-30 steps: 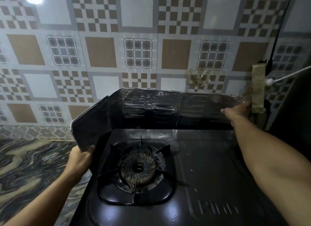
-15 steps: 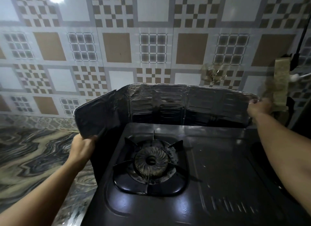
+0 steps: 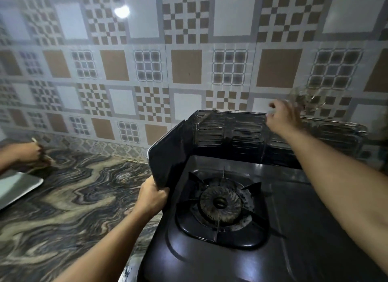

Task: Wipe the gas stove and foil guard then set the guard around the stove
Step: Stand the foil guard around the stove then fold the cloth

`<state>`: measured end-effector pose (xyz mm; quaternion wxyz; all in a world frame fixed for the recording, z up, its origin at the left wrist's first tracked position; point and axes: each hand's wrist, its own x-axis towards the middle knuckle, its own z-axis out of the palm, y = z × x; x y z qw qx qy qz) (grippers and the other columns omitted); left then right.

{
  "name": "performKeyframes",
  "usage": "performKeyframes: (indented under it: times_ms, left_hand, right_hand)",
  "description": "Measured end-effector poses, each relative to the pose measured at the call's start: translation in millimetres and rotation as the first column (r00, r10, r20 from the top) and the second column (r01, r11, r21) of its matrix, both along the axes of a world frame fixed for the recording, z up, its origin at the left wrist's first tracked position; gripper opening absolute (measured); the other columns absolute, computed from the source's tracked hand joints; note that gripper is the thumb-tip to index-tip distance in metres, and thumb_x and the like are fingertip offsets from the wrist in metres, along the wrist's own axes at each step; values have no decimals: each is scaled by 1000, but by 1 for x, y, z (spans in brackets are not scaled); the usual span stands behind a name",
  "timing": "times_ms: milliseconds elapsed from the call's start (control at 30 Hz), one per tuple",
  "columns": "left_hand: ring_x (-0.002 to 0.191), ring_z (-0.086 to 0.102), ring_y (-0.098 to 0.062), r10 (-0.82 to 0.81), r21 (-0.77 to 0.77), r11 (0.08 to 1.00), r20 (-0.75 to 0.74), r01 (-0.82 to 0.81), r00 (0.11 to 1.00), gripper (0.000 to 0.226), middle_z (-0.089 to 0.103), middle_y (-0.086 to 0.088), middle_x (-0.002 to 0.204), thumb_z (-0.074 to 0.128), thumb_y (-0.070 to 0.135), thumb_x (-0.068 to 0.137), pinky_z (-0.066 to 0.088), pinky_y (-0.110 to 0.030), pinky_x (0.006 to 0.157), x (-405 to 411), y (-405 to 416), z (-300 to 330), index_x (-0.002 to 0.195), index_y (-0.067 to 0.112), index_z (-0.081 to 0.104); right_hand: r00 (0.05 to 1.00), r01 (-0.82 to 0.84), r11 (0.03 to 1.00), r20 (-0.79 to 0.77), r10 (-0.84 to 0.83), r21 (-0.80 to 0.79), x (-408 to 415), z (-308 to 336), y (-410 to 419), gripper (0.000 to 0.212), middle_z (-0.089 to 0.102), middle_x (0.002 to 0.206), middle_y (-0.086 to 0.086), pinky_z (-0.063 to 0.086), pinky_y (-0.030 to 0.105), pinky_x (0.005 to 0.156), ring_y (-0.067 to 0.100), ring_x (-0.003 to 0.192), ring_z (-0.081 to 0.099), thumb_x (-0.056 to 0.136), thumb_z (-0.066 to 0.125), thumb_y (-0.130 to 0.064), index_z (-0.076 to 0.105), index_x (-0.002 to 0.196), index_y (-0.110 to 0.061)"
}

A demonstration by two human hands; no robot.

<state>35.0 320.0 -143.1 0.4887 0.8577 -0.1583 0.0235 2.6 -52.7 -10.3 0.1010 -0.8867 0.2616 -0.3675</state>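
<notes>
A black gas stove (image 3: pixel 294 229) with one burner (image 3: pixel 220 202) stands on the patterned counter. The foil guard (image 3: pixel 231 132) stands folded around its back and left side, its back panel against the tiled wall. My left hand (image 3: pixel 154 194) grips the lower front corner of the guard's left panel, beside the stove's left edge. My right hand (image 3: pixel 281 118) is at the top edge of the back panel, near its middle. It is motion-blurred, so its hold on the edge is unclear. The guard's far right end stands free.
The marbled counter (image 3: pixel 73 208) stretches to the left of the stove. A metal tray (image 3: pixel 19 187) lies at the far left edge. Another person's hand (image 3: pixel 27 153) holds something thin on the counter there. The tiled wall (image 3: pixel 189 61) is right behind the guard.
My right hand left the guard's right end and moved left along the top edge to its middle. The view shifted left, showing more counter, and my left hand kept its grip.
</notes>
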Motion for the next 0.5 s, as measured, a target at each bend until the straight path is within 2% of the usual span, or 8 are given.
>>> performKeyframes:
  times_ms: [67, 133, 233, 300, 400, 500]
  left_hand:
    - [82, 59, -22, 6, 24, 1000, -2, -6, 1000, 23, 62, -4, 77, 61, 0, 70, 43, -31, 67, 3, 0, -1, 71, 22, 55]
    - [87, 62, -25, -4, 42, 999, 6, 4, 1000, 29, 61, -2, 77, 61, -5, 72, 40, -29, 67, 5, 1, -3, 72, 24, 53]
    - [90, 63, -30, -36, 25, 999, 14, 36, 999, 36, 61, 1, 77, 58, -7, 71, 45, -31, 70, 8, 5, -6, 70, 29, 52]
    - [82, 60, -27, -59, 13, 998, 25, 59, 998, 39, 58, 8, 72, 55, -8, 70, 44, -30, 67, 8, 7, -7, 66, 30, 50]
    - [73, 53, -8, -118, 12, 993, 59, 118, 991, 47, 57, 17, 65, 50, -13, 70, 41, -24, 62, 4, 8, -7, 63, 33, 51]
    - [80, 56, 16, -235, 16, 972, 93, 234, 968, 54, 64, 34, 81, 48, -5, 69, 42, -10, 72, -6, 5, 0, 78, 48, 58]
  right_hand:
    - [975, -206, 978, -82, 208, 31, 26, 10, 31, 37, 60, 125, 13, 45, 39, 94, 33, 113, 55, 88, 63, -17, 57, 125, -18]
    - [924, -341, 939, -164, 345, 50, 50, 17, 65, 45, 55, 134, 12, 43, 42, 101, 32, 119, 53, 88, 66, -19, 52, 132, -20]
    - [859, -435, 899, -279, 429, 42, 86, 22, 106, 59, 38, 150, 7, 26, 46, 113, 30, 137, 34, 89, 65, -16, 42, 142, -25]
    - [833, -445, 896, -365, 416, 5, 108, 20, 117, 57, 34, 151, 3, 26, 48, 113, 29, 138, 29, 91, 63, -17, 41, 142, -29]
    - [839, -401, 914, -421, 344, -53, 132, 12, 125, 33, 51, 135, 7, 41, 46, 99, 30, 121, 47, 93, 59, -25, 53, 126, -29]
    - [865, -376, 925, -381, 328, -56, 143, 4, 134, 14, 61, 106, 11, 46, 41, 81, 29, 89, 55, 96, 53, -23, 52, 110, -23]
